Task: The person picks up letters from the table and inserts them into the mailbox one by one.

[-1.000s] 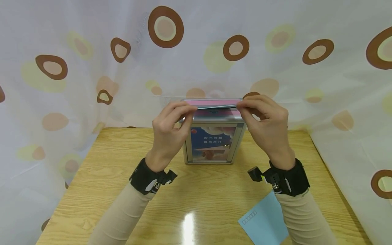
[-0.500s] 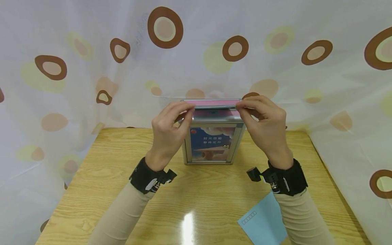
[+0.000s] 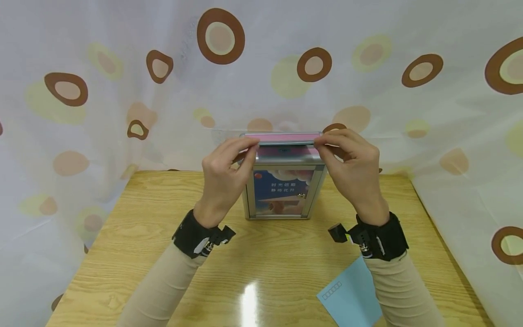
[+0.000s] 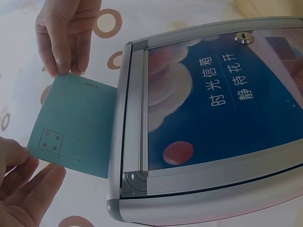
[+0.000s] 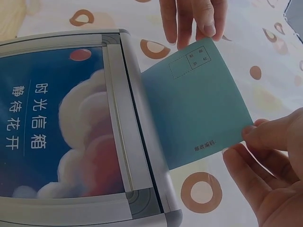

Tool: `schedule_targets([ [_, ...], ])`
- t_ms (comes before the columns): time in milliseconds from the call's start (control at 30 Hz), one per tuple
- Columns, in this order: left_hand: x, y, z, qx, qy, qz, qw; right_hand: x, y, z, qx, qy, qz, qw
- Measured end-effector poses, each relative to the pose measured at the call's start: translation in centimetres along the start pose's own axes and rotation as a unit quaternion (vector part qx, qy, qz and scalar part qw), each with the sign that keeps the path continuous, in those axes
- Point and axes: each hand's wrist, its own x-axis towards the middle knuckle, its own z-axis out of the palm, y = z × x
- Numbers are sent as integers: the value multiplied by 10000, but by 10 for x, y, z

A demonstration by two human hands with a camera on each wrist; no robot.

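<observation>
A teal-blue envelope [image 4: 71, 123] stands partly above the top of a silver-framed letter box [image 3: 282, 193], its lower part hidden behind the box's front top edge. My left hand [image 3: 224, 177] pinches one upper corner between thumb and fingers. At the opposite corner, my right hand [image 3: 353, 172] holds it the same way. From above, only the envelope's thin edge shows, running level between both hands. The right wrist view shows the envelope's printed stamp square and a line of characters. The box is upright, with a blue and pink picture and a small lock on its front door.
A second light-blue envelope [image 3: 351, 293] lies on the wooden table [image 3: 184, 272] near my right forearm, partly covered by the sleeve. A white curtain [image 3: 261, 91] with brown ring patterns hangs behind the box and along both sides.
The envelope's upper edge was slanted, higher at the right; it has levelled out along the box top. Both hands keep their pinch and have shifted only slightly.
</observation>
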Motion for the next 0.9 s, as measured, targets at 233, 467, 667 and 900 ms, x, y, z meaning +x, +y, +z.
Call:
schedule_targets([
  [233, 0, 0, 0, 154, -35, -19, 9999, 2, -2, 0, 9, -119, 69, 9999],
  [467, -1, -1, 2, 262, 92, 74, 9996, 3, 8, 1, 19, -76, 0, 10000],
  [667, -3, -1, 2, 215, 106, 18, 9997, -3, 31, 2, 28, 3, 63, 10000],
  [900, -5, -1, 3, 91, 191, -9, 9998, -6, 39, 3, -88, -20, 91, 9999],
])
